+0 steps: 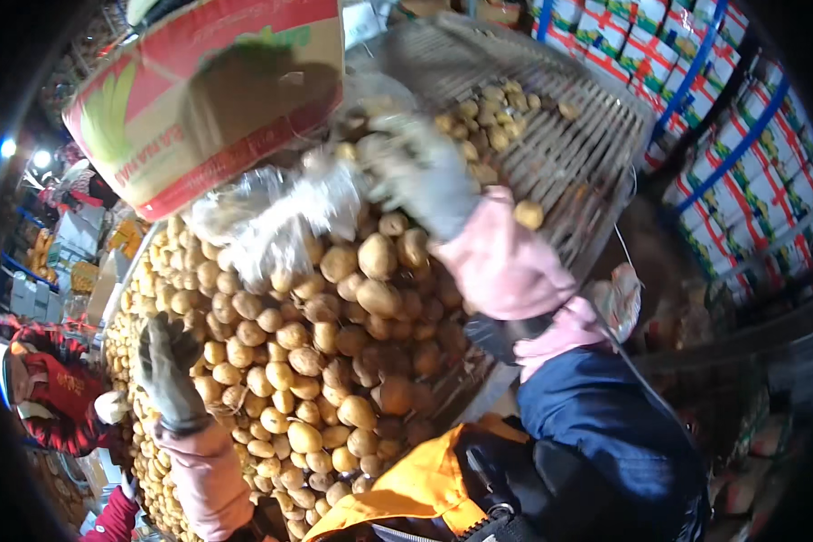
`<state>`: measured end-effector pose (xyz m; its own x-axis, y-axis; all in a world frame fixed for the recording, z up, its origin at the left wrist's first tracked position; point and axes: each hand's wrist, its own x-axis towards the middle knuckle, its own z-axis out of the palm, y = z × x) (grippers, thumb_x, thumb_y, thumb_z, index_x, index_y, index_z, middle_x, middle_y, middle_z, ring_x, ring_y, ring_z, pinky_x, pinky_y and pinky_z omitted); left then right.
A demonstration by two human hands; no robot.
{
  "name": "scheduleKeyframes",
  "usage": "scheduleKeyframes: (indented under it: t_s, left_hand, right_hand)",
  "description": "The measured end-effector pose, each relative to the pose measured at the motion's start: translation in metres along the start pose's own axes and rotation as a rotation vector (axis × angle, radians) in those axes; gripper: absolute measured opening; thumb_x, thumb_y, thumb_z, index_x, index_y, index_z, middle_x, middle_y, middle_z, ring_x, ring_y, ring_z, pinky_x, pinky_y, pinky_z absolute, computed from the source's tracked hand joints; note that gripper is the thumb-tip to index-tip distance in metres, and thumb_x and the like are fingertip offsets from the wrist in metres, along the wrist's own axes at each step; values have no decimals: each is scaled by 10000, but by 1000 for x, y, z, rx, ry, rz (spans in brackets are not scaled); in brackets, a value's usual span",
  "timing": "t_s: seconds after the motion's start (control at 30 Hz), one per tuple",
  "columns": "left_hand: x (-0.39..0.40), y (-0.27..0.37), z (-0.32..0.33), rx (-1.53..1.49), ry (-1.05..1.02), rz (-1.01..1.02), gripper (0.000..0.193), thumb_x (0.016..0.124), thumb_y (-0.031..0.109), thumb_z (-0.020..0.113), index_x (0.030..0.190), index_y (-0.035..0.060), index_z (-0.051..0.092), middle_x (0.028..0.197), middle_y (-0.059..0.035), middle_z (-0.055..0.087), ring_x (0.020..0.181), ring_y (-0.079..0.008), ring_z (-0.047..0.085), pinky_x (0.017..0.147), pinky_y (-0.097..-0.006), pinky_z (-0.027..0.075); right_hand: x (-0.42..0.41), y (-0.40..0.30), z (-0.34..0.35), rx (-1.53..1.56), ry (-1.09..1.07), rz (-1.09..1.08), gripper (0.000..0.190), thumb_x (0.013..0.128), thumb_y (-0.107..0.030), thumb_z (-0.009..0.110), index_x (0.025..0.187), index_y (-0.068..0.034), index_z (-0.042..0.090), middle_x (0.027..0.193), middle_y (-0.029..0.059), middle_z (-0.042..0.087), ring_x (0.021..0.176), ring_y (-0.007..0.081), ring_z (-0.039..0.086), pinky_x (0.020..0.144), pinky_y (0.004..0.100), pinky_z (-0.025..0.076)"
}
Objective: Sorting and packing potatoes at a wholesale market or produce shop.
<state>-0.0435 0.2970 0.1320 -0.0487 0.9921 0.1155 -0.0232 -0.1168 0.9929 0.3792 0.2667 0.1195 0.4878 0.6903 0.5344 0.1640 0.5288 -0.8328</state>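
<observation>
A big heap of potatoes (291, 396) spreads before me. My left hand (169, 372), in a grey glove, lies flat over the left part of the heap with its fingers stretched out and holds nothing. Farther forward, my right hand (413, 162) reaches past the heap; its grey glove is blurred by motion, and its fingertips are unclear. Just left of that hand, a crumpled clear plastic bag (291, 217) lies on the potatoes. Whether the right hand grips the bag or a potato cannot be made out. A cardboard banana carton (244, 101) stands at the heap's far edge.
A slatted surface (549, 162) at right carries a small group of potatoes (491, 115). Beyond it rise stacked printed cartons (752, 176) with blue straps. At left are a person in red (54, 393) and another person's red sleeve (115, 515). A thin cord crosses near my right arm.
</observation>
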Motion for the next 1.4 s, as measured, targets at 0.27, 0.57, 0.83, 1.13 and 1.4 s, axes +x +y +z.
scheduleKeyframes:
  t_s: [0.27, 0.57, 0.83, 1.13, 1.4]
  left_hand:
    - [-160, -63, 89, 1131, -914, 688, 893, 797, 712, 684, 1549, 288, 458, 1610, -235, 322, 1495, -450, 283, 1193, -691, 149]
    - [-134, -75, 101, 1259, -743, 720, 740, 823, 551, 712, 1493, 288, 537, 1654, -223, 276, 1525, -521, 177, 1179, -747, 42]
    - [-143, -84, 64, 1257, -525, 509, 658, 855, 517, 703, 1458, 296, 563, 1563, -233, 411, 1476, -525, 289, 1184, -714, 150]
    - [-199, -70, -49, 1225, -293, 532, 612, 810, 385, 752, 1363, 161, 618, 1485, -235, 489, 1386, -475, 418, 1154, -641, 280]
    - [-260, -74, -140, 1197, -18, 310, 552, 834, 240, 743, 1347, 82, 616, 1448, -222, 524, 1357, -465, 445, 1142, -575, 340]
  right_hand:
    - [-151, -27, -169, -1264, -149, 347, 967, 801, -539, 812, 1556, -112, 384, 1402, 314, 528, 1282, 450, 532, 1083, 551, 425]
    - [-132, -9, -23, -1114, -845, -327, 1026, 750, -526, 818, 1620, -328, 312, 1663, 204, 214, 1507, 488, 199, 1220, 654, 140]
    - [-70, 52, 18, -1244, -718, -333, 491, 842, -589, 669, 1278, -364, 653, 1612, 91, 370, 1483, 464, 275, 1122, 804, 117]
    - [28, 32, 11, -1735, -483, 13, 734, 840, -552, 729, 1462, -242, 491, 1574, 95, 347, 1311, 393, 486, 1009, 604, 444]
    - [-17, 16, 134, -1339, -703, -544, 404, 889, -299, 677, 1285, -222, 656, 1392, 69, 604, 1273, 317, 575, 1044, 482, 475]
